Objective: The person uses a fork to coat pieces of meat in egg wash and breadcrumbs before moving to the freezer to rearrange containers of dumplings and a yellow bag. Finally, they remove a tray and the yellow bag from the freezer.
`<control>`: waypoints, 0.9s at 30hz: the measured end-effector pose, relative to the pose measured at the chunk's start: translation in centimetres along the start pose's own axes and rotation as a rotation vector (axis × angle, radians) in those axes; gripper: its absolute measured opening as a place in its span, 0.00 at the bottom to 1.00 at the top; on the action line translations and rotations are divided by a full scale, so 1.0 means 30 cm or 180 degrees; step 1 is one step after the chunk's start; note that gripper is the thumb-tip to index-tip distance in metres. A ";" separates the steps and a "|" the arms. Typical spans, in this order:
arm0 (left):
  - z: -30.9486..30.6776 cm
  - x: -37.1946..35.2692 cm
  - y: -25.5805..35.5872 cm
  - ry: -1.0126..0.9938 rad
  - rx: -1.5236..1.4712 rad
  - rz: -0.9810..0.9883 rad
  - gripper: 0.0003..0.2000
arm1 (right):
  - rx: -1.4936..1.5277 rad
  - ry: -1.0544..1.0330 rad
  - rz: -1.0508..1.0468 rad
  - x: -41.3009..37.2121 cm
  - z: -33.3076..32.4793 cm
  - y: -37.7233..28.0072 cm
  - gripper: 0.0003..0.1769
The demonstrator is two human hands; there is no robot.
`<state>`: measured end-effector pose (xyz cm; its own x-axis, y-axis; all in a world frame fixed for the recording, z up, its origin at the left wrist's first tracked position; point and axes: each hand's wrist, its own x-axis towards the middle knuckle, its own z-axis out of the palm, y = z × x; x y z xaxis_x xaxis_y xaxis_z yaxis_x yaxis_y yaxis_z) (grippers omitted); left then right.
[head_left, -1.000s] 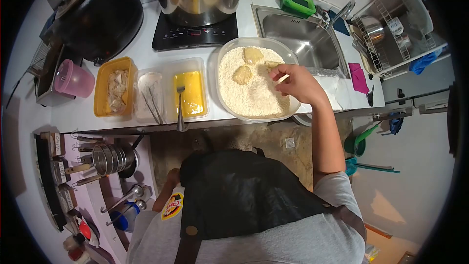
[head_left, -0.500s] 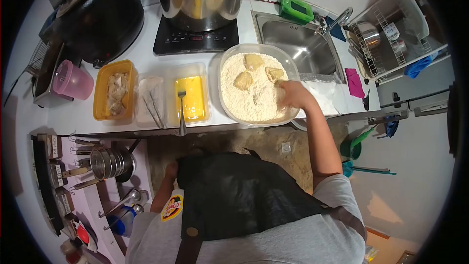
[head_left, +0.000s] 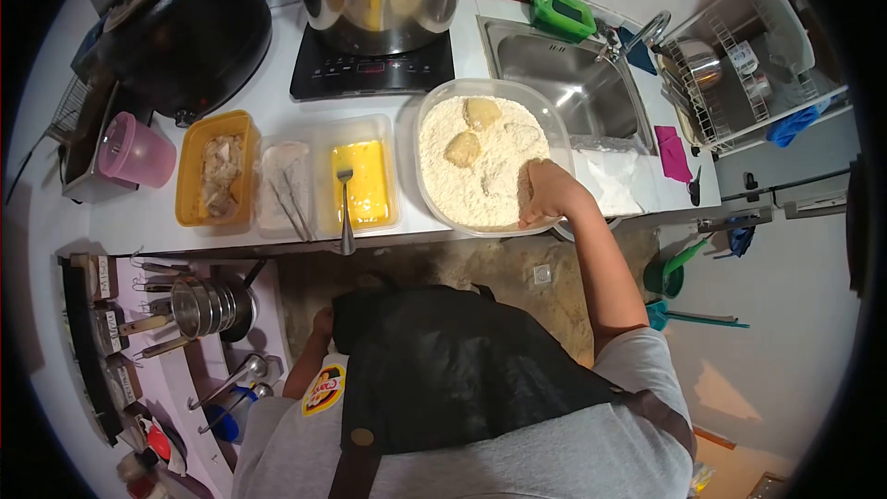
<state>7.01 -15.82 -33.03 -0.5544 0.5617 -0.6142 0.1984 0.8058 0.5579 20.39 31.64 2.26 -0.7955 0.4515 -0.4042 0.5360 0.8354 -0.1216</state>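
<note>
My right hand (head_left: 552, 192) is down in the right side of a large clear plastic tub (head_left: 561, 134) of flour (head_left: 453, 189). Its fingers curl into the flour, and their tips are buried. Two coated pieces of food (head_left: 463, 149) lie on the flour towards the back left. Beside them is a third, flour-covered lump (head_left: 527, 139). At my left side, below the counter, hangs my left hand (head_left: 322, 322), close to the black apron (head_left: 443, 370). Its fingers are mostly hidden.
Left of the tub stand a container of beaten egg (head_left: 370, 189) with a fork (head_left: 346, 212), a clear container with tongs (head_left: 291, 203), and a yellow container (head_left: 189, 171) of raw meat pieces. Behind are a steel pot (head_left: 383, 9) on an induction cooker (head_left: 370, 69) and a sink (head_left: 573, 83).
My right hand has moved down and slightly left into the flour near the tub's front right. The third piece, bare on top before, is now covered with flour.
</note>
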 end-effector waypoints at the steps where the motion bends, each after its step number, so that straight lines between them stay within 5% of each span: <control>1: 0.029 0.030 -0.043 0.0205 -0.0318 -0.0054 0.22 | 0.0108 -0.0410 0.0145 0.002 -0.013 -0.007 0.43; 8: -0.032 -0.021 0.084 0.0484 -0.0986 -0.0453 0.19 | 0.0533 -0.0209 0.0051 0.023 -0.021 0.043 0.30; 12: 0.007 0.000 0.017 0.0458 -0.1115 -0.0603 0.19 | 0.0729 0.0463 0.0278 -0.008 -0.124 0.015 0.23; 15: 0.020 0.010 -0.011 0.0343 -0.0737 -0.0454 0.18 | 0.1205 0.1581 -0.0034 -0.056 -0.175 -0.061 0.12; 20: 0.070 0.075 -0.143 0.0219 -0.0638 -0.0321 0.19 | 0.1070 0.1171 -0.1117 -0.081 -0.159 -0.192 0.09; 27: -0.005 -0.060 0.041 0.0309 -0.0944 -0.0483 0.20 | 0.0914 0.1322 -0.0591 -0.102 -0.136 -0.146 0.10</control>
<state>8.13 -15.86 -31.16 -0.6367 0.4078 -0.6545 -0.1278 0.7812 0.6111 19.32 27.89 7.73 -0.8979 0.4390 0.0332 0.3852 0.8199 -0.4235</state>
